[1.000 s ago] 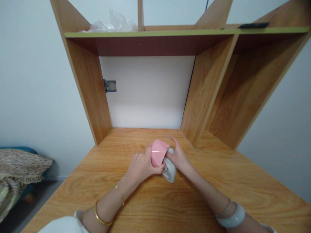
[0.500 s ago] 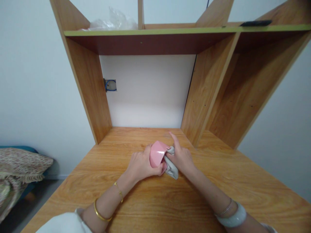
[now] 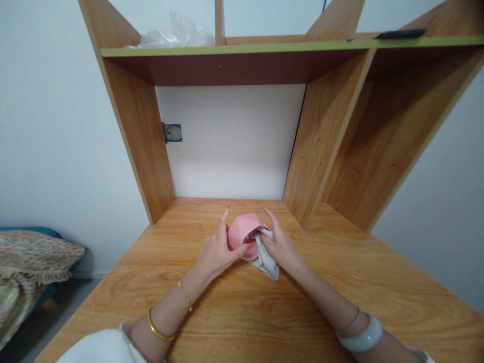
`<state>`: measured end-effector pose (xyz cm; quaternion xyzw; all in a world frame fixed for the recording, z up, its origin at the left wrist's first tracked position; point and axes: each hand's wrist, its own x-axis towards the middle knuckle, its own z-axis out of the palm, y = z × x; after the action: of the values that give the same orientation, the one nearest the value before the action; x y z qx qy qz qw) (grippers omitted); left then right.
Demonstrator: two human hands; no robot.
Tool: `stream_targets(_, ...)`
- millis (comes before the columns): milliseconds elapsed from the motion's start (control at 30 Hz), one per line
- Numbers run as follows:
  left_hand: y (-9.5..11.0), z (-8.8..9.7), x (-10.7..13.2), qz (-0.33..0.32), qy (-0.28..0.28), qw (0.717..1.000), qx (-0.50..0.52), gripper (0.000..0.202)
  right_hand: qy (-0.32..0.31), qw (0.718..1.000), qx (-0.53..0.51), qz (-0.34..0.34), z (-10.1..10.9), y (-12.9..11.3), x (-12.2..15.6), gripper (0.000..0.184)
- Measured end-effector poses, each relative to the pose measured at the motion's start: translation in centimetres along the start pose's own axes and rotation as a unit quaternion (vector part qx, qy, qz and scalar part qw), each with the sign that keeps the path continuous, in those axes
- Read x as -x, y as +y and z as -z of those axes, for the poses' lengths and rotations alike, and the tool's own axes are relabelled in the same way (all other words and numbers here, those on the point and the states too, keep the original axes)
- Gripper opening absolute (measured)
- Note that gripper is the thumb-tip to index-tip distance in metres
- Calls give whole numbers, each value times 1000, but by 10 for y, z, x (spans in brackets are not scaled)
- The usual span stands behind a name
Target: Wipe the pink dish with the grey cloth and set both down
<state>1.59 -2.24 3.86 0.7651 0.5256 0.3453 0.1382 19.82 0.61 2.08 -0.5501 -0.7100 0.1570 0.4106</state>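
Note:
Between my hands, just over the desk, is a glossy pink faceted bowl (image 3: 242,227), tilted so its opening faces right and toward me. My left hand (image 3: 216,252) grips it from the left, with the thumb at the rim and the index finger stretched up along the outside. A pale grey cloth (image 3: 267,259) is bunched in my right hand (image 3: 282,246). Part of the cloth sits inside the bowl's opening and the rest hangs below. My right index finger points up beside the rim; the other right fingertips are hidden by cloth and bowl.
The wooden desk (image 3: 242,322) extends around my hands. Wooden uprights (image 3: 317,146) and a green-edged shelf (image 3: 260,49) rise behind it. On the shelf lie a clear plastic bag (image 3: 177,35) and a dark flat object (image 3: 401,34). A patterned blanket (image 3: 34,257) is at far left.
The pink bowl has turned, showing more of its opening. My left index finger has lifted and straightened away from the bowl's side. My right hand and the cloth have barely moved.

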Motion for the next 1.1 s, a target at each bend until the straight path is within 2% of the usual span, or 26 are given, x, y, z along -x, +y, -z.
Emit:
stream_targets(100,-1,-8,0,-5,21,996,87,97,57,993,-102,-3,-7,9,-6,59)
stream_targets(200,-2,-22,2,-34,18,980,193,94,98,973,-207,16,-14,12,-11,47)
stream_targets(300,-2,-32,4,-70,10,962,263,78,84,956,-280,25,-19,7,-11,36)
stream_targets(400,0,-33,5,-60,30,960,272,63,62,951,-304,8,-22,4,-11,39)
stream_targets(567,3,-25,5,-8,36,982,187,62,62,973,-215,-48,-21,15,-14,59)
stream_targets(700,4,-22,5,-22,32,992,122,64,60,991,-93,-74,-12,21,-16,79)
stream_targets(867,6,-20,6,-22,23,999,30,67,40,995,66,-64,4,7,-10,79)
stream_targets(967,7,-15,6,-3,14,999,-36,67,26,992,114,-38,7,-2,-5,75)
stream_targets(1100,4,-7,5,-16,16,997,-75,65,9,985,171,-1,6,-8,0,71)
